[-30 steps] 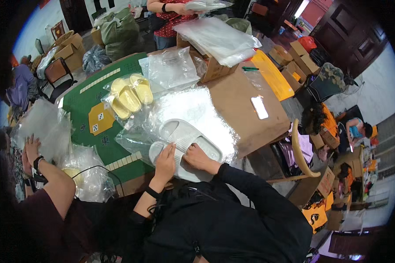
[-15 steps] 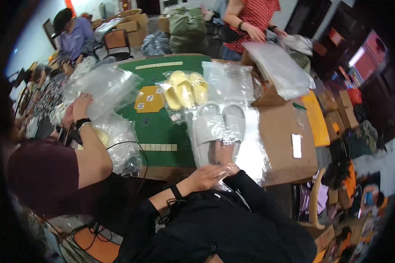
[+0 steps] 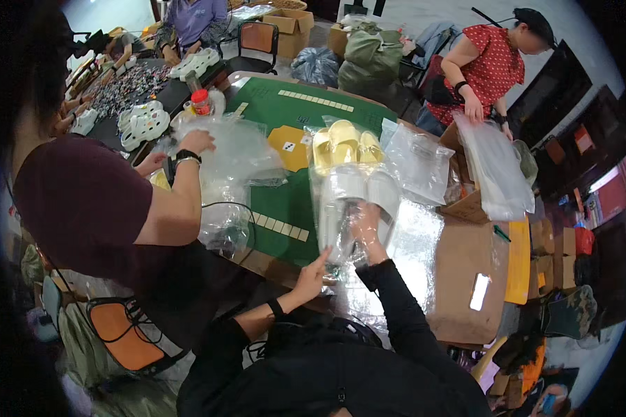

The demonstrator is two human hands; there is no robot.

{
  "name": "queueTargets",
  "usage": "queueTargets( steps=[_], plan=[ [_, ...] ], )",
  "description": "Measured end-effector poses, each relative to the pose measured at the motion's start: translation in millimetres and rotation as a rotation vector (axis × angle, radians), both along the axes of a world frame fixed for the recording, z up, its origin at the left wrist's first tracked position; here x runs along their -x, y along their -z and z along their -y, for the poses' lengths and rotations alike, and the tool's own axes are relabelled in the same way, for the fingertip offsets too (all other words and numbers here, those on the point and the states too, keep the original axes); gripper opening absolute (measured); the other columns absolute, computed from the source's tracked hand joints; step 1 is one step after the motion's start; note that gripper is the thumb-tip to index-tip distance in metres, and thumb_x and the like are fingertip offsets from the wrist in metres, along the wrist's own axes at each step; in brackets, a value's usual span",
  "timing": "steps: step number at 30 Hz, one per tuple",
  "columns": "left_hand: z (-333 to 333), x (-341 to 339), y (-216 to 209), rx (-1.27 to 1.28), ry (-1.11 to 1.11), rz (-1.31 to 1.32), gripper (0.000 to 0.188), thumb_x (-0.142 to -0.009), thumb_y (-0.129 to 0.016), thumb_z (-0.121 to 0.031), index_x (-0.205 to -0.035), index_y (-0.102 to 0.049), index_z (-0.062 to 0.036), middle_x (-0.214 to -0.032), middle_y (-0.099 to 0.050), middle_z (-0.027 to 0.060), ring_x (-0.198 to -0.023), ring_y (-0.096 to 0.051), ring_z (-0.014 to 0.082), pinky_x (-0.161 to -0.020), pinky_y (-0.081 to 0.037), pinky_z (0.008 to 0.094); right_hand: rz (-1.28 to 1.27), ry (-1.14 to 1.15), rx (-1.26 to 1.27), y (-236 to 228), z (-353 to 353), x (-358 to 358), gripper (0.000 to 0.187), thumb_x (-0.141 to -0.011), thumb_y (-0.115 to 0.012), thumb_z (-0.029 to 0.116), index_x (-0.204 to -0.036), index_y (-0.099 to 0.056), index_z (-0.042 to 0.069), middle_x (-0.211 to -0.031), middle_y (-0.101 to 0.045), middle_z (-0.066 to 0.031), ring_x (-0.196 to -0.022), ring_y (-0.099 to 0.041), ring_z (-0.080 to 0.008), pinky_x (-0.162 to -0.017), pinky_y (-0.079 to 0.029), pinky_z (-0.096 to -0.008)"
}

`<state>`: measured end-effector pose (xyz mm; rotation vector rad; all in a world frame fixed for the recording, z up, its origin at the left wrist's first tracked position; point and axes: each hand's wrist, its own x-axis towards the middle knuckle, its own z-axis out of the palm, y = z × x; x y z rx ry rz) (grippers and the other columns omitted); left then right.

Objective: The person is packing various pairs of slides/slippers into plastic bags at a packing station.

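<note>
A pair of white slide slippers (image 3: 346, 189) lies in a clear plastic bag (image 3: 329, 244) in front of me, toes pointing away. My right hand (image 3: 366, 224) reaches into the bag and grips the heel end of the slippers; glare on the film partly blurs its fingers. At the bag's near left edge is my left hand (image 3: 311, 276), its index finger stretched out along the plastic and its other fingers partly bent. Just beyond the white pair, bagged yellow slippers (image 3: 344, 144) rest on the green table mat (image 3: 292, 197).
A flat clear bag (image 3: 419, 156) lies right of the yellow slippers. Beside it, a person in red (image 3: 487, 66) handles a stack of plastic bags (image 3: 497, 170) over a cardboard box. At left, another person's hand (image 3: 198, 141) works among clear bags. A phone (image 3: 478, 292) lies on cardboard.
My left hand has moved from beside my right wrist to the bag's left edge. My right hand stays in the bag at the white slippers. The view has shifted, showing more at left.
</note>
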<state>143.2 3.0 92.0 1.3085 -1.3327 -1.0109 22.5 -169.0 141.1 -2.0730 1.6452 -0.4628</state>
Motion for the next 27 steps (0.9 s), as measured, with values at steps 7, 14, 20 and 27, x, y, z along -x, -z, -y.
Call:
queueTargets(
  steps=[7, 14, 20, 27],
  plan=[
    [5.2, -22.3, 4.7, -0.26, -0.208, -0.28, 0.065, -0.077, -0.031, 0.014, -0.137, -0.028, -0.0097, -0.095, -0.061, 0.0119, -0.079, -0.059, 0.0147, -0.07, -0.048, 0.0228, 0.229, -0.522, 0.153, -18.4, -83.5, 19.2, 0.037, -0.078, -0.061, 0.026, -0.11, -0.056, 0.007, -0.105, -0.057, -0.0156, -0.097, -0.052, -0.0329, -0.085, -0.039, -0.0416],
    [10.4, -32.3, -60.5, -0.235, 0.007, -0.391, 0.046, -0.09, -0.041, -0.002, -0.134, -0.029, -0.0019, -0.105, -0.06, 0.0146, -0.082, -0.061, 0.0164, -0.074, -0.048, 0.0272, -0.212, -0.586, 0.398, -64.6, -86.3, 30.1, 0.078, -0.06, -0.077, 0.025, -0.127, -0.038, 0.01, -0.136, -0.031, -0.0181, -0.122, -0.032, -0.0374, -0.091, -0.03, -0.0564],
    [3.3, -27.0, -113.1, -0.047, 0.26, -0.353, 0.042, -0.089, -0.044, -0.001, -0.13, -0.033, 0.003, -0.105, -0.06, 0.0115, -0.087, -0.058, 0.0136, -0.078, -0.046, 0.025, 0.158, -0.695, 0.242, -72.0, -42.9, 30.2, 0.072, -0.058, -0.061, -0.003, -0.125, -0.041, 0.014, -0.112, -0.053, -0.016, -0.079, -0.057, -0.0347, -0.064, -0.047, -0.0386],
    [2.8, -38.3, -82.2, 0.298, 0.023, 0.224, 0.052, -0.087, -0.052, -0.013, -0.132, -0.031, -0.0023, -0.128, -0.037, 0.0184, -0.104, -0.048, 0.027, -0.087, -0.041, 0.0384, -0.033, -0.705, 0.811, -110.2, 49.0, -8.9, 0.035, -0.068, -0.057, 0.005, -0.102, -0.052, 0.009, -0.09, -0.057, -0.0111, -0.075, -0.056, -0.0284, -0.062, -0.044, -0.0391]
  ],
)
